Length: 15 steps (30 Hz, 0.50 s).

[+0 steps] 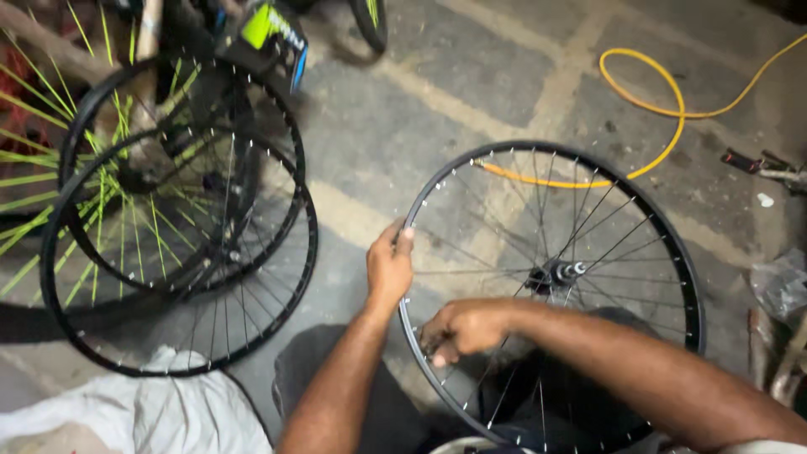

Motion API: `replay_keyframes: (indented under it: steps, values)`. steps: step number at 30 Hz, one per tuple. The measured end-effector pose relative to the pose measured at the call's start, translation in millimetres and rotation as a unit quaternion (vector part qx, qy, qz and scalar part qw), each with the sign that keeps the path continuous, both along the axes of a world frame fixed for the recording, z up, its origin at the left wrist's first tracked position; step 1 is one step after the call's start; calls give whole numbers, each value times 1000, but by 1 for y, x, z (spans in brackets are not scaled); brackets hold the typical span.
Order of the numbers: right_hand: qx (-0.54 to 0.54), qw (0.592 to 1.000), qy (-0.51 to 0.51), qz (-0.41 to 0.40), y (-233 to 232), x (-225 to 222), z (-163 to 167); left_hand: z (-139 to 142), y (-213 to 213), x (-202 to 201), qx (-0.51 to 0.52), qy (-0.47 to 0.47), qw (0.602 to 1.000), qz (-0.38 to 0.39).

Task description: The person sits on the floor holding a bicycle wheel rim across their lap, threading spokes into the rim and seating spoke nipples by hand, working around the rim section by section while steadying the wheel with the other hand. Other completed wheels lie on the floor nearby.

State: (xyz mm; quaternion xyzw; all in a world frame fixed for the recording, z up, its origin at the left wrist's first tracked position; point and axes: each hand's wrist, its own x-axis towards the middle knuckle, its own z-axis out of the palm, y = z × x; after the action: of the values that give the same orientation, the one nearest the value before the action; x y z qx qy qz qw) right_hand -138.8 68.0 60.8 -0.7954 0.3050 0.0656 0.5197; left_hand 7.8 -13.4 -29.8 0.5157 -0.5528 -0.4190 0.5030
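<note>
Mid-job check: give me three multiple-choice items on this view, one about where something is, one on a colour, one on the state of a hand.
1. Where does the left hand grip the bare wheel?
A. On the rim's left side
B. On the hub
C. On the far right of the rim

2. What colour is the hose on the floor behind the wheel?
A. Blue
B. Yellow
C. White

3. How is the right hand?
A. Flat on the floor
B. Closed among the spokes near the lower left rim
C. Raised clear of the wheel

Answers: 1 A, its fingers wrap the rim's left edge. 2 B, it loops yellow across the concrete. 3 B, the fingers are curled at the spokes; what they pinch is too small to tell.
</note>
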Motion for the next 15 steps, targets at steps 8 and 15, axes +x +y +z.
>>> replay_keyframes:
  steps: [8, 15]
  values:
    - [-494, 869, 27, -28, 65, 1, 2, -6, -4, -1, 63, 61, 996, -13]
    - [-411, 900, 106, -103, 69, -12, 32, 1, 0, -12, 5, 10, 1000, 13]
